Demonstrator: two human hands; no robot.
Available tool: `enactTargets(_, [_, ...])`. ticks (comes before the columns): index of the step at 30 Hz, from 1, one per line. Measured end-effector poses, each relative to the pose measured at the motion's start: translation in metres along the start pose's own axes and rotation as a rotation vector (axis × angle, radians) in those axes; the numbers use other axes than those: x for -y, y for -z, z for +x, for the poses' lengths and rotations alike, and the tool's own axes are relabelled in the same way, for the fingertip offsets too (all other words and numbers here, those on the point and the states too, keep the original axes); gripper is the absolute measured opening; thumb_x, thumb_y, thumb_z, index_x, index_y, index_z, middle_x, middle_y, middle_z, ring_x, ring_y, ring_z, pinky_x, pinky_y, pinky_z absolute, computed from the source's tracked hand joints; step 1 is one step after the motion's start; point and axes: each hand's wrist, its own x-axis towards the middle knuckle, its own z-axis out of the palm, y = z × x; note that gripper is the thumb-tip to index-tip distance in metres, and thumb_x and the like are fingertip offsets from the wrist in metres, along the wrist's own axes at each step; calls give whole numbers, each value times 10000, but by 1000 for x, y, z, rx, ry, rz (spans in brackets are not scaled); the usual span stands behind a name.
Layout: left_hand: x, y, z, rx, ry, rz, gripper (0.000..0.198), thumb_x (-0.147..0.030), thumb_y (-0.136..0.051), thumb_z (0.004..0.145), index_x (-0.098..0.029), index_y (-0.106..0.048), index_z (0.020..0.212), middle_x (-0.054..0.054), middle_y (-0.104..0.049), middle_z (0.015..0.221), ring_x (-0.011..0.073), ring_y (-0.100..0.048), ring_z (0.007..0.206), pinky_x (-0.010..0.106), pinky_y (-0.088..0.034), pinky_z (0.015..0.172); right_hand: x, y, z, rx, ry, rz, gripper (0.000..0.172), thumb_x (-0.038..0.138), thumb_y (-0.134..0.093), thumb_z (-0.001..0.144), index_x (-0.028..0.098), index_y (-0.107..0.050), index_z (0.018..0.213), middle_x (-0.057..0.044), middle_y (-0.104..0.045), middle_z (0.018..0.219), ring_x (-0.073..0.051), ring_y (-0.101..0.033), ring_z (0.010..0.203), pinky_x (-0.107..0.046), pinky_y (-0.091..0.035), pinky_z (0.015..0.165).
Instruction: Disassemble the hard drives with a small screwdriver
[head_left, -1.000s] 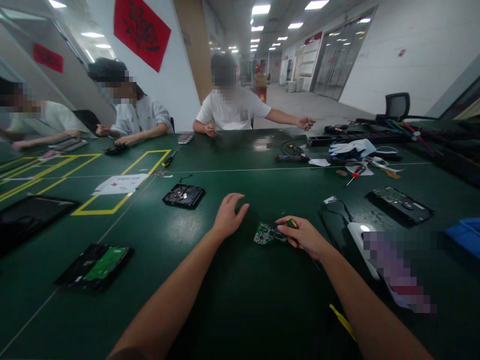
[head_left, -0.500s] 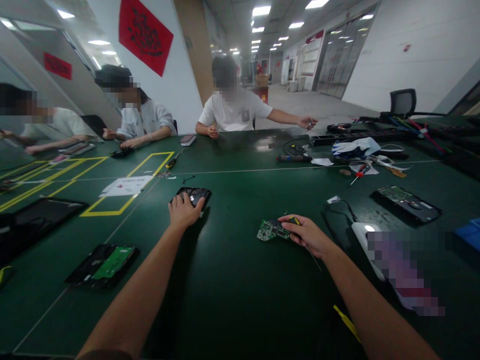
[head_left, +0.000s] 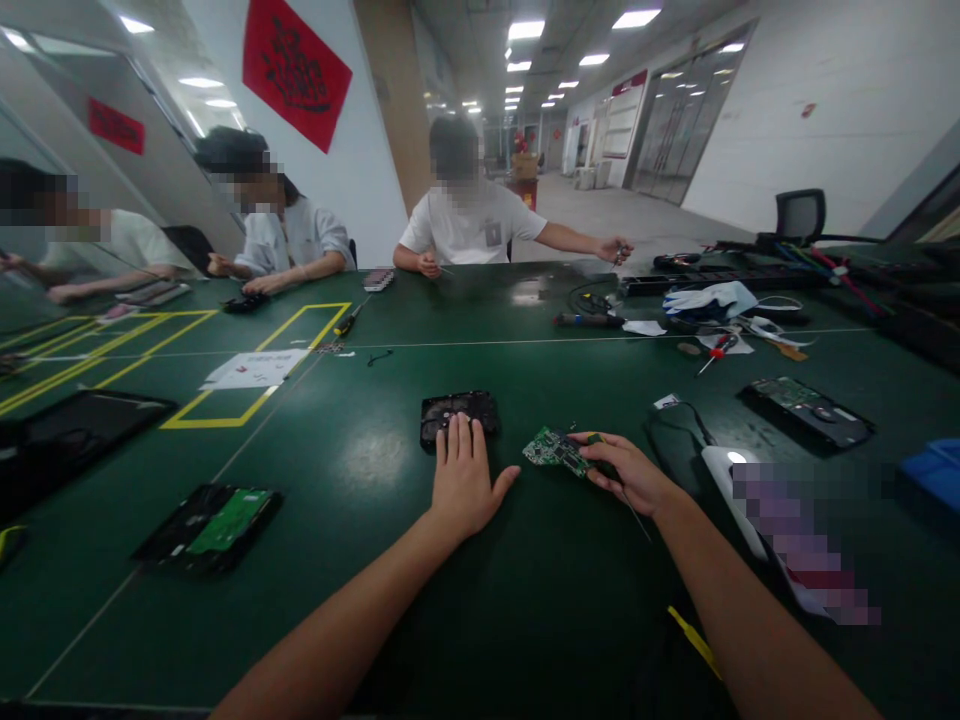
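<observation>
My left hand (head_left: 463, 480) lies flat with its fingers stretched out, the fingertips resting on the near edge of a black hard drive (head_left: 459, 413) on the green table (head_left: 480, 600). My right hand (head_left: 626, 472) is closed round a yellow-and-black screwdriver (head_left: 600, 450) whose thin shaft sticks out behind the hand. Its fingertips also touch a small green circuit board (head_left: 555, 449), which sits tilted just right of the drive.
Another drive with a green board (head_left: 210, 517) lies at the near left, a third drive (head_left: 806, 410) at the right. A black cable and white device (head_left: 712, 455) sit beside my right hand. Three people sit across and left; tools and gloves (head_left: 705, 297) clutter the far right.
My left hand reached out left to the black hard drive and drew it across the table to a spot beside the circuit board. My right hand stayed put with the screwdriver.
</observation>
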Motion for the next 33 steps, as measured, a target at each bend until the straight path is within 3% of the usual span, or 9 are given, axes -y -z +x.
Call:
enactTargets(4, [-6,6,-10,-2,-96,-59,954,-711,-464,912,-198,-114,1637,177,-225,1680,398,-142,1562,630,-156,1252,-3,1,3,-16,-4,24,343,270,-727,746,155,-681,1066,-28,-601,741,-95,-457,491,-214,-246,362])
enactTargets(8, [0,18,-12,74,-157,-65,977,-740,-468,898,-185,-143,1634,167,-181,1693,384,-127,1567,611,-150,1262,-6,-1,3,13,-15,62,346,267,-735,759,178,-624,1075,-9,-602,704,-112,-523,532,-204,-295,405])
enactTargets(12, [11,34,-12,220,-277,-72,995,-759,-449,900,-153,-148,1631,176,-128,1700,353,-76,1577,585,-141,1268,-8,-5,0,116,-82,-103,296,304,-711,822,179,-590,1062,-27,-655,722,-131,-593,592,-213,-408,492])
enactTargets(14, [15,39,-13,244,-307,-82,1002,-757,-459,897,-161,-134,1635,172,-113,1702,347,-72,1578,574,-130,1272,-9,-7,2,131,-82,-219,269,320,-703,840,176,-602,1044,-24,-657,740,-125,-593,588,-209,-391,478])
enactTargets(20, [15,44,-9,262,-335,-97,1032,-754,-453,901,-120,-99,1635,190,-93,1700,347,-47,1579,565,-99,1278,-7,-3,15,-35,-5,-616,184,329,-705,834,188,-662,944,18,-595,599,-117,-510,474,-231,-340,448])
enactTargets(24, [12,42,1,317,-359,-149,995,-738,-432,922,-130,-102,1637,166,-62,1706,316,-24,1583,520,-99,1286,5,9,17,-199,64,-831,153,319,-740,789,186,-665,791,-24,-643,632,-135,-532,483,-264,-335,477])
enactTargets(27, [6,37,9,343,-376,-216,990,-726,-451,923,-117,-130,1633,166,-65,1704,316,-23,1583,521,-79,1286,14,19,20,-284,45,-992,161,334,-711,803,180,-696,848,-48,-685,740,-149,-581,557,-270,-373,537])
enactTargets(31, [-3,29,23,367,-354,-446,932,-651,-553,913,-137,-227,1620,147,-100,1700,321,-42,1583,535,-34,1283,21,26,29,-331,3,-1102,204,362,-673,827,167,-696,883,-64,-703,849,-154,-614,629,-268,-402,583])
enactTargets(33, [-4,25,33,383,-309,-695,780,-555,-600,920,-212,-364,1579,105,-236,1680,316,-147,1573,546,-33,1284,22,26,33,-344,-13,-1063,192,348,-666,838,161,-677,879,-59,-693,834,-145,-609,622,-260,-402,575])
